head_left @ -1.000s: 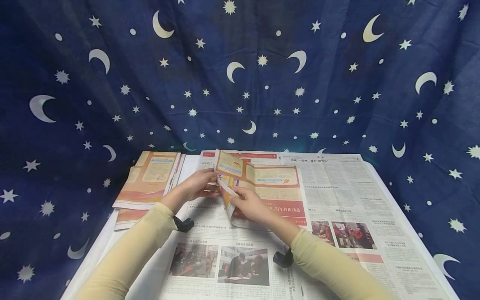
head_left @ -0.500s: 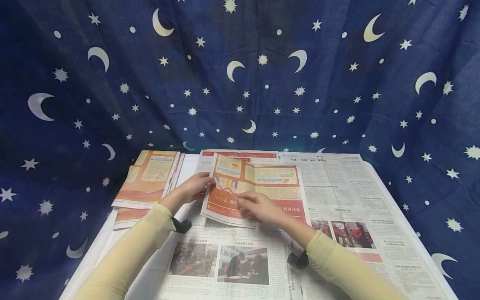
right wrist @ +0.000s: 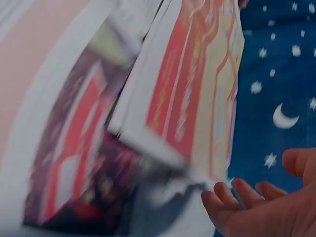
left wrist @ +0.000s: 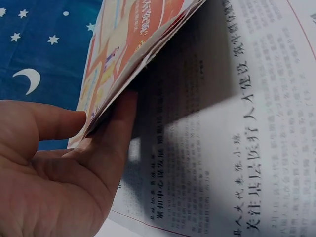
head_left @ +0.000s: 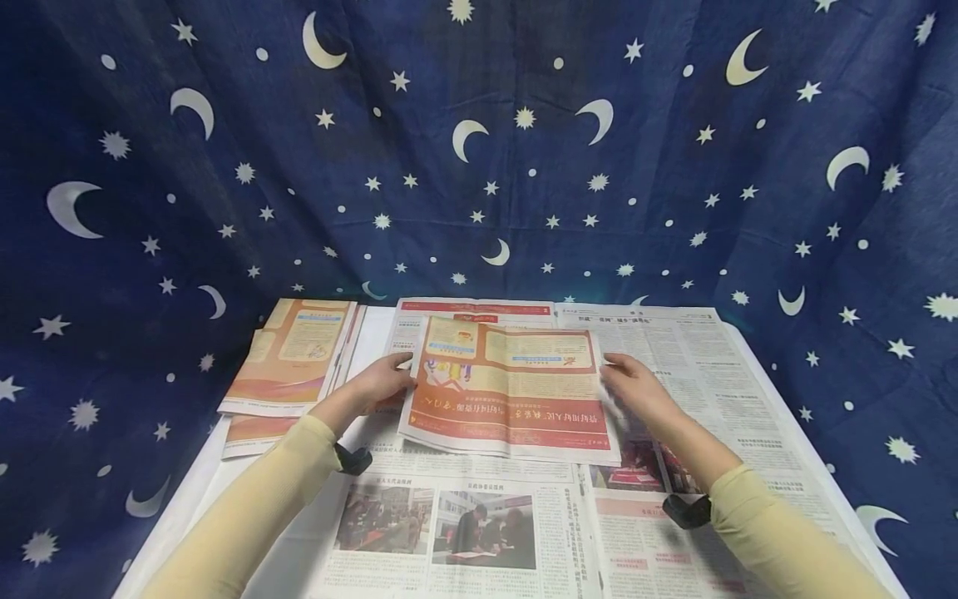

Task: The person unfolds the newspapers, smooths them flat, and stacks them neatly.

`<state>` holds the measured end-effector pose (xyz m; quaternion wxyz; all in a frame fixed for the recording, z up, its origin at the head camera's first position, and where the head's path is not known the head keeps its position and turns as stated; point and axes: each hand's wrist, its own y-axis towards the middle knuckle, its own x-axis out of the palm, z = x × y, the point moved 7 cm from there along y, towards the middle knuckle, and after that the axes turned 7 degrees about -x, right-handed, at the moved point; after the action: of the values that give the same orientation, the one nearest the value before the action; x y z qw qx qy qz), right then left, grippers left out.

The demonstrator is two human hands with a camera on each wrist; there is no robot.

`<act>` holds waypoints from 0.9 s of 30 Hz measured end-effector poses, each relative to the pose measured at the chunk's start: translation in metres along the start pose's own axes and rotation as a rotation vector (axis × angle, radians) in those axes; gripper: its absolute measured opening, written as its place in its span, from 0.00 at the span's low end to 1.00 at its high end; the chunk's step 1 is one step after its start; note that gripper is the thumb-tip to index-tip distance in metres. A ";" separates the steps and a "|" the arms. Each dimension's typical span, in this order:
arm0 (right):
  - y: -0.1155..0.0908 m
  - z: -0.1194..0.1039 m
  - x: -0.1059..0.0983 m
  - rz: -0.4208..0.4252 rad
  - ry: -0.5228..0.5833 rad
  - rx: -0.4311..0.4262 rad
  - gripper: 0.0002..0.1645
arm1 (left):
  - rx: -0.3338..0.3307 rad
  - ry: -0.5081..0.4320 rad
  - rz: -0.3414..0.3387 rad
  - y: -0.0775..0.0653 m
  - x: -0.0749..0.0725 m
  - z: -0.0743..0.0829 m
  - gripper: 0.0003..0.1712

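Note:
A folded newspaper [head_left: 516, 389] with an orange and red printed page lies spread in the middle, its left side raised a little. My left hand [head_left: 380, 384] pinches its left edge; in the left wrist view the thumb is on top of the sheets and the fingers are underneath. On the right, my right hand [head_left: 634, 389] is beside the newspaper's right edge. The right wrist view shows that hand's fingers [right wrist: 242, 193] loosely bent, holding nothing, close to the paper's corner.
Larger newspaper sheets [head_left: 464, 574] cover the white table [head_left: 288, 561] underneath. At the left lies a stack of folded orange newspapers [head_left: 288, 366]. A dark blue curtain [head_left: 479, 208] with moons and stars hangs behind the table.
The newspaper's left half, lifted and curled before, now lies unfolded flatter to the left. My right hand has let go and moved right to the far edge; the left stays at the left edge.

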<state>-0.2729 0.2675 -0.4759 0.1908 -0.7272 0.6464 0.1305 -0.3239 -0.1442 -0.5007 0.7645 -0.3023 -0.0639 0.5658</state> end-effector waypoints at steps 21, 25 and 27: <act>0.000 0.052 -0.012 0.041 0.233 0.208 0.42 | 0.052 0.052 0.004 0.000 0.014 -0.015 0.43; -0.002 0.049 -0.011 0.009 0.065 0.155 0.42 | 0.062 0.022 -0.025 -0.003 0.020 -0.015 0.43; -0.003 0.047 -0.011 0.008 -0.008 0.129 0.43 | 0.072 0.027 -0.031 -0.004 0.023 -0.016 0.43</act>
<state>-0.2684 0.2988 -0.5123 0.2397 -0.7101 0.6556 0.0922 -0.3052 -0.1308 -0.5169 0.7844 -0.2810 -0.0379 0.5516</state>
